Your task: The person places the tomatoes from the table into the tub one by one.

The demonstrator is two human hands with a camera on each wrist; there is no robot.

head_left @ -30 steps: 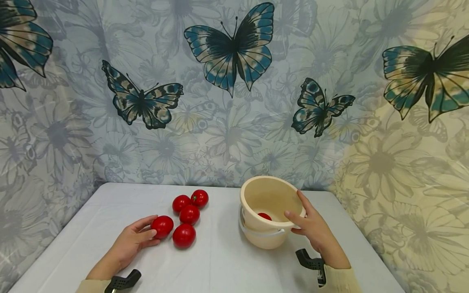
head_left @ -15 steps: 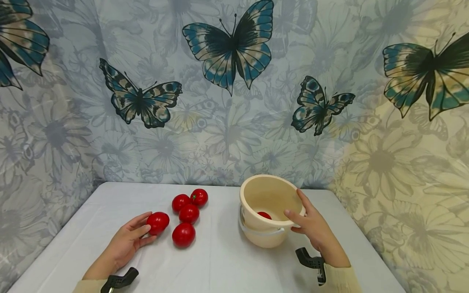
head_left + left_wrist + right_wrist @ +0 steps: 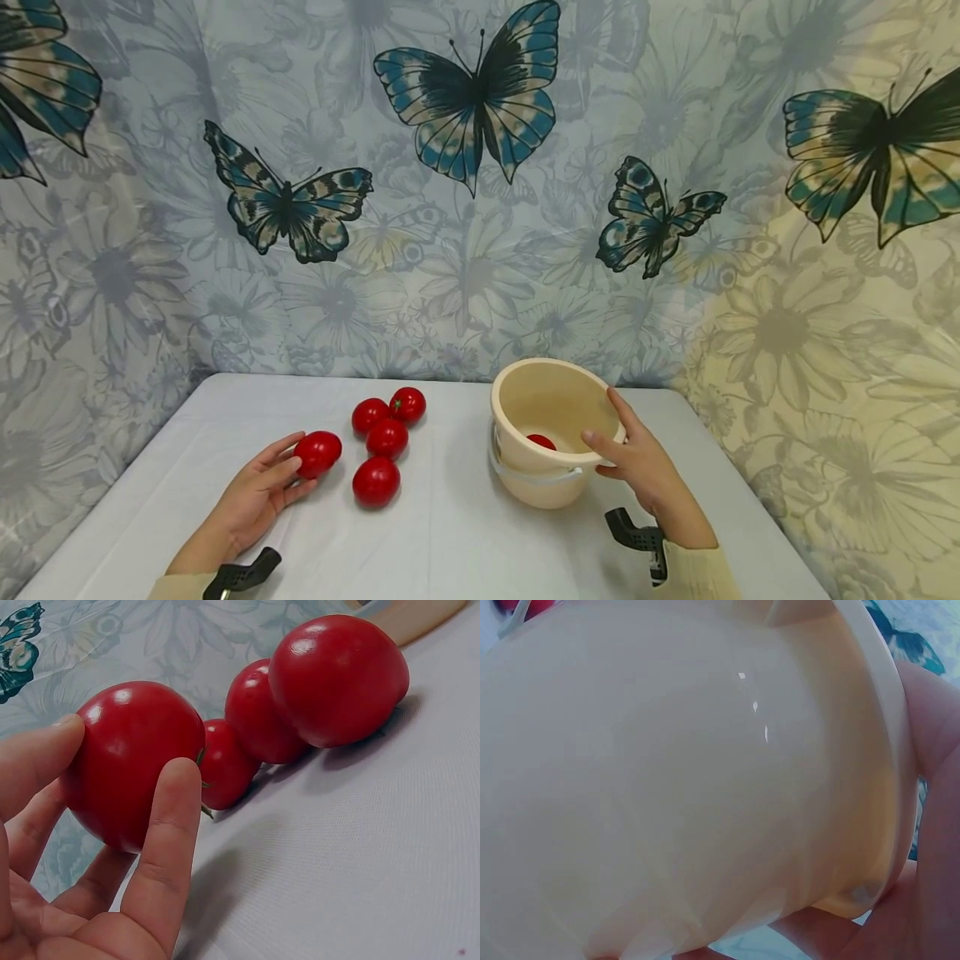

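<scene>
My left hand [image 3: 258, 492] holds a red tomato [image 3: 318, 455] between thumb and fingertips. In the left wrist view, that tomato [image 3: 135, 765] is raised off the cloth, and its green stem bits point toward the other tomatoes. Several more tomatoes [image 3: 377, 482] lie grouped just to the right of it. At the right, my right hand [image 3: 645, 467] grips the rim of a cream bucket [image 3: 551, 392], thumb over the edge. The bucket leans toward me, and one tomato [image 3: 542, 442] shows inside it. Up close, the bucket's wall [image 3: 690, 772] fills most of the right wrist view.
A white cloth covers the table [image 3: 450, 533]. Behind it stands a wall hanging [image 3: 480, 275] with butterflies and flowers. The bucket's pale handle [image 3: 536, 477] hangs down at its front. Black camera mounts [image 3: 247, 573] sit on both wrists.
The left hand has drawn its tomato a little left and upward, away from the group. Right hand and bucket have stayed in place.
</scene>
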